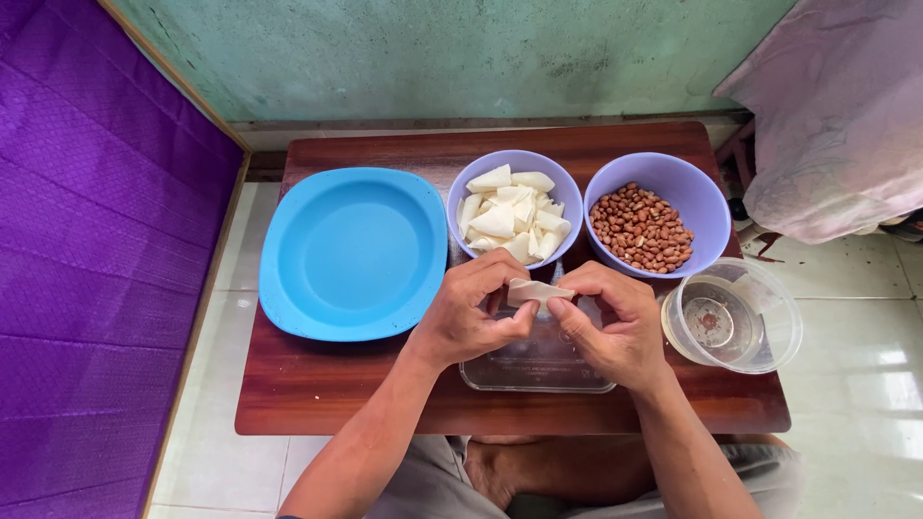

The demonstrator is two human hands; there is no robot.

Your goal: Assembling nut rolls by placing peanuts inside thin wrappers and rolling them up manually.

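Hands: left hand (473, 312) and right hand (608, 322) both pinched on one pale dough piece (536, 290), held over clear tray (538, 370).
Supplies: dough bowl (515, 207), peanut bowl (657, 213), within reach.
Water bowl (733, 315): by right hand.
Blue plate (353, 252): at left.

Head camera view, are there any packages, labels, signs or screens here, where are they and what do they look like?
No packages, labels, signs or screens show.
Containers only, all unmarked as far as can be seen:
Blue plate: table's left, rounded square, bare.
Lilac bowl of white pieces: back centre, round.
Lilac bowl of peanuts: back right, round.
Clear round tub: right edge, see-through.
Clear rectangular tray: under the hands.
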